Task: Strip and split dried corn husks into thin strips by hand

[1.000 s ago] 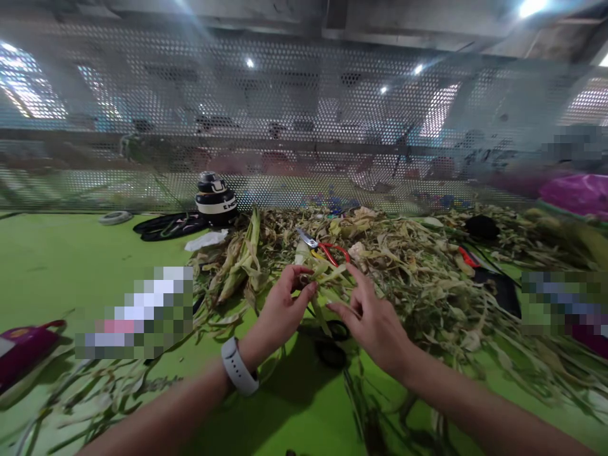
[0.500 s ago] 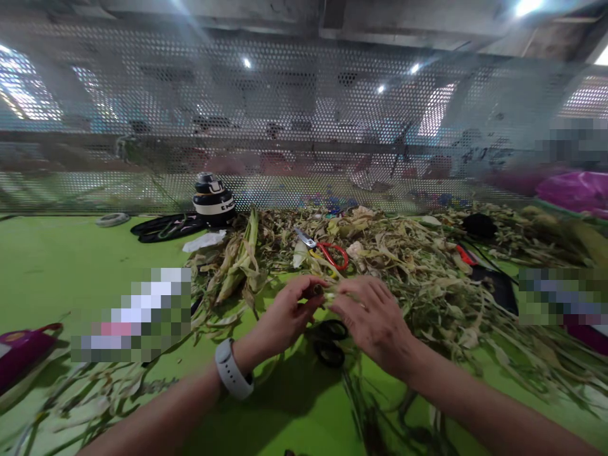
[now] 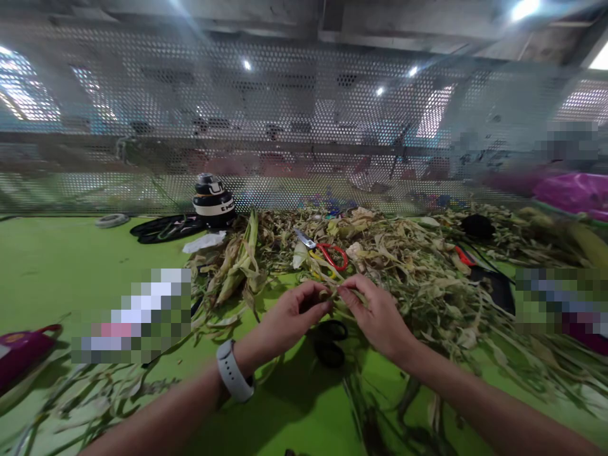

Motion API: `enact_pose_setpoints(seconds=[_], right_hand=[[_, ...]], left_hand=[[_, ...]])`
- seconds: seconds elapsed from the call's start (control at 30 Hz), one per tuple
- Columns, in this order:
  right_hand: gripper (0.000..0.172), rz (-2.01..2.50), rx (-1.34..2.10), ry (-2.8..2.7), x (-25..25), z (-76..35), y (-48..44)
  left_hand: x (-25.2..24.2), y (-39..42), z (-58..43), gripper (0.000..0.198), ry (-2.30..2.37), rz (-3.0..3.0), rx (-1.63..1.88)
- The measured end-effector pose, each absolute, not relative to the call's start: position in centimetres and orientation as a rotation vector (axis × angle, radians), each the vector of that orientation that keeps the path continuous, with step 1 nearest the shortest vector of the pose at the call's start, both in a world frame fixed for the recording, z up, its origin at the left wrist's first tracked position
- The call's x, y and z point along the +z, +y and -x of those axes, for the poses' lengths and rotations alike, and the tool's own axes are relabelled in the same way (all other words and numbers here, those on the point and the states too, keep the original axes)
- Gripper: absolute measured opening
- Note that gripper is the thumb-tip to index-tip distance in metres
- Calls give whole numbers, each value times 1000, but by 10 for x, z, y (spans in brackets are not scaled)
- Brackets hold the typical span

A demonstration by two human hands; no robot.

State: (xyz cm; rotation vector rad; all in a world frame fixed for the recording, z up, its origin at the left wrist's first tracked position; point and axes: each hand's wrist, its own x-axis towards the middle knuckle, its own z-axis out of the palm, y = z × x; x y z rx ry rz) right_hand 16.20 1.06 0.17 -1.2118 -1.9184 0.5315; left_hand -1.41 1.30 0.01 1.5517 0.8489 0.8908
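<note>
My left hand, with a pale watch band on its wrist, pinches a thin green-brown plant stem between thumb and fingers. From the other side my right hand pinches the same stem, its fingertips close to those of the left. The fingers hide much of the stem. Below the hands a black pair of looped handles lies on the green table. Just beyond them, scissors with red handles rest on a heap of dried leaves and stalks.
A bundle of husk-like leaves stands left of the heap. Behind it are a black-and-white bottle, a black strap and white tissue. A perforated metal screen closes the back. A purple object sits far left.
My right hand has rolled so that its thumb faces me more, and its fingertips have shifted slightly toward the left hand. The left hand keeps nearly the same place.
</note>
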Motion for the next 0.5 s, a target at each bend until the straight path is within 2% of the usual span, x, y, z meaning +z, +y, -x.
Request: enact_pose_setpoints(seconds=[0.3,0.5], right_hand=[[44,1295,956,-1671,18,-183,28],[37,874,1410,-1446,26,-185,23]], left_hand=[[-5,30,27,26,1010,-1157,1110],[-7,32,27,26,1033,-1148,1086]])
